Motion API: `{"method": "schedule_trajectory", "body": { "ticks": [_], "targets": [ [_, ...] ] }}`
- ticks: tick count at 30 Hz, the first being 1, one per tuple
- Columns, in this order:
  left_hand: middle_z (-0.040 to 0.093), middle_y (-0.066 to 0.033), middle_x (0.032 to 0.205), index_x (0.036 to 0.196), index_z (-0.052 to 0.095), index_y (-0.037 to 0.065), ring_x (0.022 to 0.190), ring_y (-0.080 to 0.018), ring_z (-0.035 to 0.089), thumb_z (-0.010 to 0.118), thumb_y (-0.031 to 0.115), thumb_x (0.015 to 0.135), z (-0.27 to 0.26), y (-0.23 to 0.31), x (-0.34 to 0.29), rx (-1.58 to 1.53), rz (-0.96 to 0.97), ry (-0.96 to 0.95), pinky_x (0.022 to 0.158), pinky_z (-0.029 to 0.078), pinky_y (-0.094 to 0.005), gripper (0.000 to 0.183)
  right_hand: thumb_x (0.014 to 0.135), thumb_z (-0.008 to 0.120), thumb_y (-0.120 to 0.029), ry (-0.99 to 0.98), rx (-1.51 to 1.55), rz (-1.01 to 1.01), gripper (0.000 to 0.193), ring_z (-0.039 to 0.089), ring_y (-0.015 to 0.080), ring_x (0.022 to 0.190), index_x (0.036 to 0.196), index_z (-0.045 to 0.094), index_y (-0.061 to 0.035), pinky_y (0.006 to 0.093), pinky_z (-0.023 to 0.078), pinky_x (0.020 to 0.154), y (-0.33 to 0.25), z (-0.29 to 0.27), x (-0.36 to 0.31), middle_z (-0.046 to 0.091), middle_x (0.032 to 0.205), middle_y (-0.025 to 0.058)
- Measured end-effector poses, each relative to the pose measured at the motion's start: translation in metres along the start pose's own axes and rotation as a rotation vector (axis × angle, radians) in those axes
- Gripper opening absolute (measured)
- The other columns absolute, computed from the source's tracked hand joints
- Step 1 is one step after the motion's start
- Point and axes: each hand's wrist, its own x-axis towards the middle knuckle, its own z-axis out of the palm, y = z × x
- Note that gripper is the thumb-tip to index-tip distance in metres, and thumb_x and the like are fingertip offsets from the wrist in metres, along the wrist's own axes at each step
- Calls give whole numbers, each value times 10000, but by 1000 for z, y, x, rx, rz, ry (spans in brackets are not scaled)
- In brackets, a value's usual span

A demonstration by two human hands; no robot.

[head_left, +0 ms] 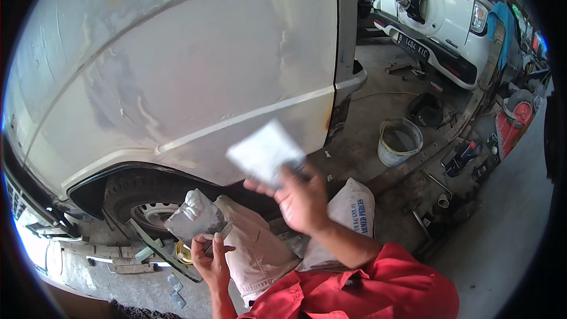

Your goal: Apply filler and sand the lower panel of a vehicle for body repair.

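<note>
My left hand (214, 259) pinches the lower edge of a flat grey putty plate (204, 220). A lump of white putty (192, 202) sits near its upper edge. My right hand (302, 201) grips a flat, square putty spreader (266, 150), pale and smeared by motion. The spreader is raised in front of the lower part of a vehicle's side panel (236, 65); whether it touches the panel I cannot tell. Uneven white and grey filler patches cover that panel. Below it, the wheel (155, 215) shows in its arch, left of the putty plate.
A yellow-rimmed tin (184, 252) stands on the floor by the wheel, beside a long greenish strip (159, 248). To the right are a bucket of grey liquid (400, 143), a black container (425, 110), scattered tools and a red object (515, 127). Another white car (437, 15) stands behind.
</note>
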Motion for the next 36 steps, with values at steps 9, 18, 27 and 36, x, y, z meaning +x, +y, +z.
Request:
{"method": "schedule_trajectory", "body": {
  "ticks": [9,18,27,36],
  "targets": [
    [531,-10,979,1059,515,70,897,-108,632,583,12,1044,-4,-9,-10,-61,-19,-163,755,678,-389,90,1089,520,-89,56,-385,-495,285,685,223,1123,1352,611,-25,431,563,983,-81,-17,58,674,1270,104],
    [476,-139,1290,1388,216,148,1020,-186,625,550,-74,1023,8,-4,-19,-34,33,-176,785,678,-401,542,816,611,89,239,-1880,-1484,648,547,380,1321,1430,604,-119,475,445,990,-138,4,162,589,1364,162],
    [331,-177,1548,1597,79,103,1312,-206,499,587,-58,1013,14,-5,-18,-41,17,-155,978,535,-305,791,818,628,61,291,-1984,-1651,580,581,328,1296,1350,667,-168,452,480,881,-148,-1,207,609,1329,116],
    [554,-194,1392,1502,315,47,1170,-308,678,575,-20,1018,10,-24,-5,-171,-184,-291,881,661,-520,554,749,656,94,100,-2069,-1343,595,604,318,1227,1289,713,-152,449,485,810,-150,-18,156,624,1286,91]
  ]
}}
